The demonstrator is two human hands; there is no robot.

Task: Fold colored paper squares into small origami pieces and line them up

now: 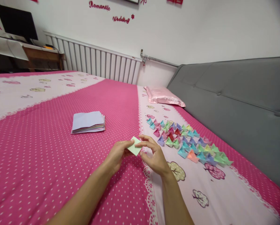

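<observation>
Above the bed, a small pale green folded paper [135,148] is held up between my two hands, one corner pointing down. My left hand [119,153] pinches its left corner, thumb on top and fingers underneath. At the paper's right side is my right hand [155,155], its index finger lying across the face and its thumb near the lower right edge. These right-hand fingers are apart and touch the paper lightly. Right of my hands lie many folded paper boats [191,142] in several colours. A stack of paper sheets [88,121] rests on the left.
A pink dotted bedspread [48,162] covers the bed. Beyond the boats lies a pink satin pillow [163,95]. A grey padded headboard [233,93] runs along the right. At the back are a white radiator [95,57] and a desk [43,55] with a monitor [17,23].
</observation>
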